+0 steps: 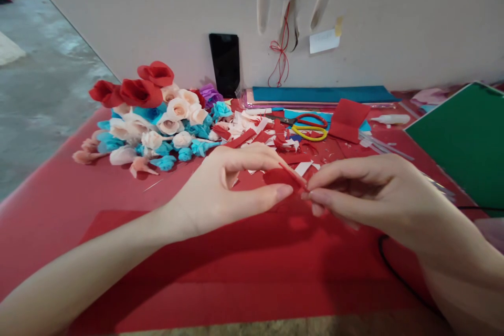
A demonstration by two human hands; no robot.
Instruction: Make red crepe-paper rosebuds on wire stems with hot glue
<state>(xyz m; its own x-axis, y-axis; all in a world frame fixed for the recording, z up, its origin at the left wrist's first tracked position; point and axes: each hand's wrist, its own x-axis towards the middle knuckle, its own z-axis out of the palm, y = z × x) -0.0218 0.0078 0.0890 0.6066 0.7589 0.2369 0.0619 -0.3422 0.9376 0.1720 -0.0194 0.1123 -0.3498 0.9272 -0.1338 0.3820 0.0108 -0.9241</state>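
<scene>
Between both hands, above the table, is a piece of red crepe paper. My left hand holds it from the left, with the thumb in front and the fingers behind. My right hand pinches the paper's right end between thumb and forefinger. The fingertips partly hide the paper, so I cannot tell its full shape. Beneath the hands lies a large red sheet. Just behind them are red and white paper scraps and scissors with red and yellow handles.
Paper flowers in red, white, blue and pink are heaped at left. A black phone leans on the back wall. Folded blue paper, a red paper piece and a small white bottle lie behind. A green board stands at right.
</scene>
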